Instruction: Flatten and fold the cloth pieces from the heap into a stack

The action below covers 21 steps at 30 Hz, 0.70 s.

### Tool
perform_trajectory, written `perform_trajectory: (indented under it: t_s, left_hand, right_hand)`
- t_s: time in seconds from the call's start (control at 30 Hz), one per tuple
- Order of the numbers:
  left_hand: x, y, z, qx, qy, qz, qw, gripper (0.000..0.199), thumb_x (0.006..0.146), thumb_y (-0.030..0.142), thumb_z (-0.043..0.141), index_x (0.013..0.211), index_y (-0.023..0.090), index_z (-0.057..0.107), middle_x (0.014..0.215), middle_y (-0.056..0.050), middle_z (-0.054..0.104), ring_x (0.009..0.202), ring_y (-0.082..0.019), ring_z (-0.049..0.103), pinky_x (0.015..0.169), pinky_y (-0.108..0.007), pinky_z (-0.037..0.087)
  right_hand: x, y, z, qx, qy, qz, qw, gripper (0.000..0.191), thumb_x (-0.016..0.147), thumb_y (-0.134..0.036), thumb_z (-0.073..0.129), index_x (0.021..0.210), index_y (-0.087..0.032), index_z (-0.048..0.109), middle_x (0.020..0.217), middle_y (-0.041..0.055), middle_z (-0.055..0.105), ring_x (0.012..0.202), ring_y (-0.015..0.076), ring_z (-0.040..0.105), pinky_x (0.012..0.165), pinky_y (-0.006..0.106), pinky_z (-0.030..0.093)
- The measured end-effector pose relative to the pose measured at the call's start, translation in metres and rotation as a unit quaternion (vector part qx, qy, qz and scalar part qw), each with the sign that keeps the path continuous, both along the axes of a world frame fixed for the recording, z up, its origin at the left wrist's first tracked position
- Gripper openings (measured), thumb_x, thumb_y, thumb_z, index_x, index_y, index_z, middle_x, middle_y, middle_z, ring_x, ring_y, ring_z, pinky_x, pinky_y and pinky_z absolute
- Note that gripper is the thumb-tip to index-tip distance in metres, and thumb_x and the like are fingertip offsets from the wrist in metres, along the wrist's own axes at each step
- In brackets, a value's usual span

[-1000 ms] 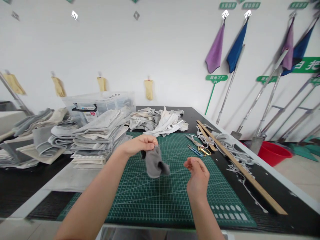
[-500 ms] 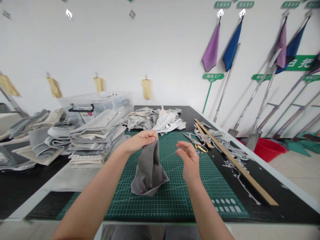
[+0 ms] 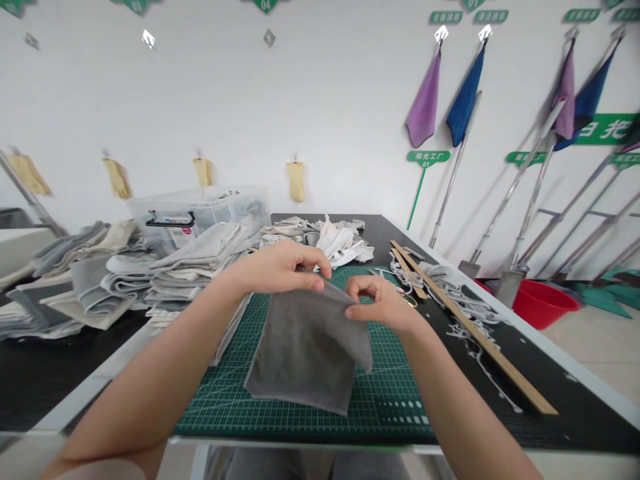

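A grey cloth (image 3: 305, 347) hangs spread out between my two hands over the green cutting mat (image 3: 400, 387). My left hand (image 3: 287, 267) pinches its upper edge near the middle. At the upper right corner my right hand (image 3: 373, 298) grips the cloth between thumb and fingers. The cloth's right side folds over and its lower edge reaches down close to the mat. Beyond my right hand, scissors (image 3: 411, 300) lie partly hidden at the mat's far right.
Folded cloths (image 3: 187, 267) are stacked on the left, before a clear plastic box (image 3: 220, 203). A heap of white and grey scraps (image 3: 340, 243) lies at the back. Wooden strips (image 3: 480, 333) and cut trimmings (image 3: 467, 303) run along the right. A red bucket (image 3: 543, 303) stands on the floor.
My right hand was apart from the cloth and now grips its right corner. The cloth, gathered and drooping from my left hand before, is now spread wide.
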<state>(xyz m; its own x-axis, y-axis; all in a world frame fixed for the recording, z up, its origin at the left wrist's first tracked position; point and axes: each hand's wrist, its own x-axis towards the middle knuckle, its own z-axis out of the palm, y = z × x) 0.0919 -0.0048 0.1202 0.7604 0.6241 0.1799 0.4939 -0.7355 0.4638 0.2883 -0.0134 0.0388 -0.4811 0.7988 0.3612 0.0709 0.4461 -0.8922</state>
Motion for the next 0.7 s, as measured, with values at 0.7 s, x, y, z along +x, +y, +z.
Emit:
perform_trajectory:
  t_s: [0.7]
  left_hand:
    - [0.003, -0.012, -0.012, 0.062, 0.025, 0.012, 0.998, 0.035, 0.064, 0.022, 0.055, 0.099, 0.027, 0.055, 0.093, 0.001, 0.059, 0.08, -0.015, 0.053, 0.068, -0.021, 0.033]
  right_hand:
    - [-0.013, -0.008, -0.019, 0.106, -0.1, -0.178, 0.973, 0.014, 0.07, -0.026, 0.048, 0.069, -0.018, 0.059, 0.058, -0.0027, 0.054, 0.054, 0.0101, 0.047, 0.049, 0.02, 0.035]
